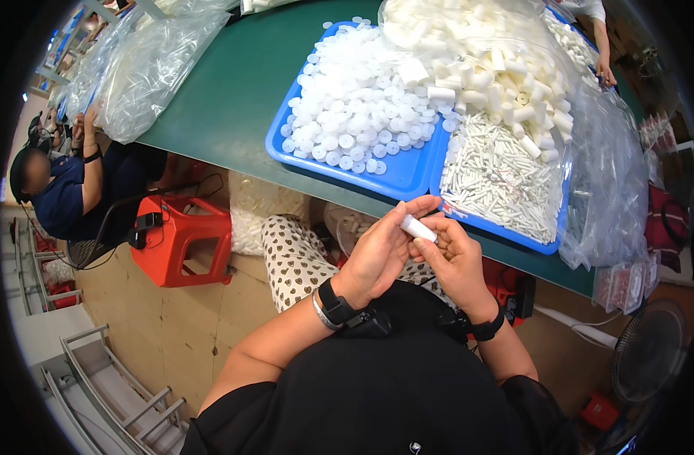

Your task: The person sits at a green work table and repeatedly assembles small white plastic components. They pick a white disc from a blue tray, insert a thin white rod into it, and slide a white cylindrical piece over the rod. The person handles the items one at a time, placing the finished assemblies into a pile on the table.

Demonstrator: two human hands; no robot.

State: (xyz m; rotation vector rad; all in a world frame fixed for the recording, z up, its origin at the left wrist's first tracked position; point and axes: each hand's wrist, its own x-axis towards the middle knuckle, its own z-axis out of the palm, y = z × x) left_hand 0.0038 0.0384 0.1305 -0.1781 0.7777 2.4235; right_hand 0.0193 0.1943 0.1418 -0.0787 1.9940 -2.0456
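We could not see most of the small white tube [418, 228], since the fingers [407, 208] of both hands covered it. The far end of the table [233, 98] ran out past the top edge, and clear bags [153, 64] hid its left corner. The white pieces in the blue trays [396, 178] were too small to tell apart.

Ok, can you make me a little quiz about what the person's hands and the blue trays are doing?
1. True or false: both hands hold one small white tube.
2. What fills the left blue tray? A) white round caps B) red blocks C) green balls
3. What colour is the table?

Key:
1. True: the left hand and right hand pinch it together.
2. A, white round caps.
3. Green.
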